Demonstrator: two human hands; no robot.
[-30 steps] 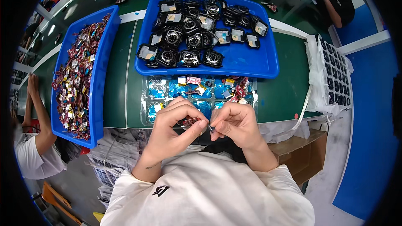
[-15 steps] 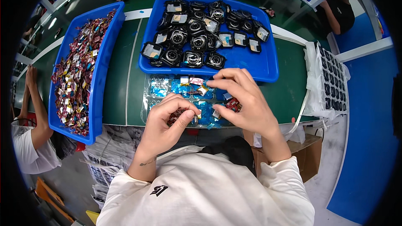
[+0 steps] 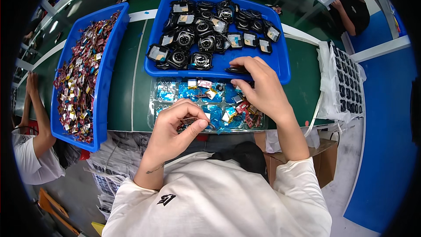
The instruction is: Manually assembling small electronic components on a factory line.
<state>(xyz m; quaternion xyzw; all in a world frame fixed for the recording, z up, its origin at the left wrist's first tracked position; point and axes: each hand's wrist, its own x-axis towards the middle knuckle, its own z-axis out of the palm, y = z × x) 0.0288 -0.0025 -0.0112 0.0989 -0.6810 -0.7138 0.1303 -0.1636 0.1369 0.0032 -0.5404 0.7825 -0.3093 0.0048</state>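
Observation:
My right hand point(image 3: 262, 85) reaches to the near rim of the blue bin point(image 3: 284, 68). Its fingers are closed on a black watch case point(image 3: 237, 70) seen nearly edge-on, partly hidden by the fingers. More black watch cases point(image 3: 206, 43), some showing round sensor backs and others open frames, fill much of that bin. My left hand point(image 3: 179, 125) pinches, thumb against forefinger, over the clear compartment tray point(image 3: 153, 105); a thin dark bit shows at the fingertips, too small to name. Blue film pieces point(image 3: 211, 113), small battery cells point(image 3: 229, 113) and reddish parts point(image 3: 252, 118) lie in the tray.
A long blue bin point(image 3: 101, 101) heaped with small reddish electronic parts point(image 3: 79, 87) stands on the left. On the right is a white-lined stack of trays point(image 3: 346, 81) with black pieces. A cardboard box point(image 3: 322, 162) sits below the table. Other people work at both sides.
My right hand has moved up from the compartment tray to the blue bin and taken hold of a watch case at its near side. My left hand stays nearly in place.

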